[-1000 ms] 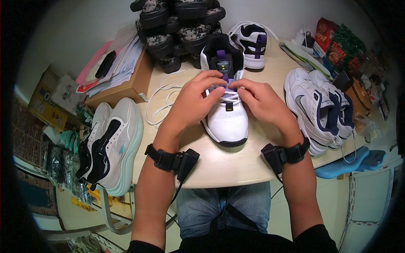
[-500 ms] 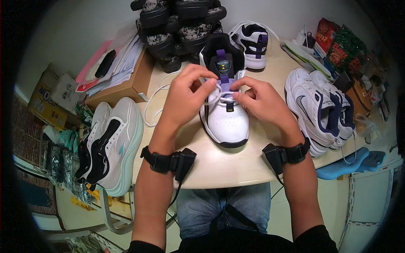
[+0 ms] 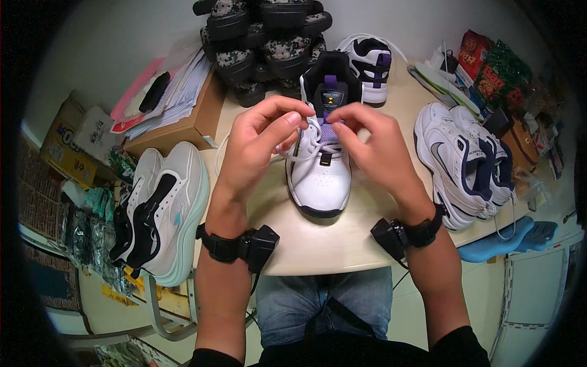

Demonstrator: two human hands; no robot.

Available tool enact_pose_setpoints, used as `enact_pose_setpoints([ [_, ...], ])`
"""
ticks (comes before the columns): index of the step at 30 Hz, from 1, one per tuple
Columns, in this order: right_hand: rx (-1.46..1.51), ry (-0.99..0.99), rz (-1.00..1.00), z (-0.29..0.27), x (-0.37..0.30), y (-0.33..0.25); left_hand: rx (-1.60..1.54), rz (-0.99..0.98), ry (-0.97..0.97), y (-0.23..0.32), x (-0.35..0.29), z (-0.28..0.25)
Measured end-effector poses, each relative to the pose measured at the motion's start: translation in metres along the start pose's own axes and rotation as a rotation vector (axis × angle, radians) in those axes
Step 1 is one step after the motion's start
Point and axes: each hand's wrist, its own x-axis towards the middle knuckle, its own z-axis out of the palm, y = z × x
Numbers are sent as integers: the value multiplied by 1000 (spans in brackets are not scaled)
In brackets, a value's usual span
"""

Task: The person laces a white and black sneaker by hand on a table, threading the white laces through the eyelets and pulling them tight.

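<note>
A white sneaker (image 3: 320, 186) with black trim and a purple tongue stands on the table in front of me, toe toward me. White shoelace (image 3: 313, 147) runs loosely across its lower eyelets. At the left eyelet edge, my left hand (image 3: 262, 142) pinches the lace between thumb and forefinger; lace also hangs below its fingers. My right hand (image 3: 378, 142) is closed over the tongue, thumb and forefinger bent together. Whatever lies between those right fingertips is hidden. The matching sneaker (image 3: 372, 70) stands behind.
Grey-white running shoes (image 3: 178, 211) stand left, white-and-navy sneakers (image 3: 449, 156) right. Camouflage-patterned footwear (image 3: 235, 61) is piled at the back beside a cardboard box (image 3: 177, 136) bearing papers. Packets (image 3: 498, 76) lie back right. The table's front edge (image 3: 318, 270) curves near my lap.
The sneaker's toe has swung left and its heel right. My right hand has moved up and left, from the lower lacing to the tongue. The left hand has shifted slightly left.
</note>
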Motion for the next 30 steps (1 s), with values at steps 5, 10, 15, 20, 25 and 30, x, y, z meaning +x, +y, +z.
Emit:
enact_pose_setpoints([
  [5, -580, -25, -379, 23, 27, -4, 412, 63, 276, -7, 2, -22],
  [10, -910, -147, -537, 43, 44, -8, 430, -4, 494, 2, 3, -54],
  [15, -1112, -247, -596, 48, 48, -13, 594, -14, 709, 9, -3, -76],
  [20, -969, -439, -447, 59, 56, -14, 617, 8, 748, 13, -4, -70],
  [25, -805, -848, -109, 94, 72, -36, 371, 197, 766, 17, -5, -68],
  [30, -1032, -1015, -133, 115, 71, -30, 334, 236, 800, 18, -6, -71],
])
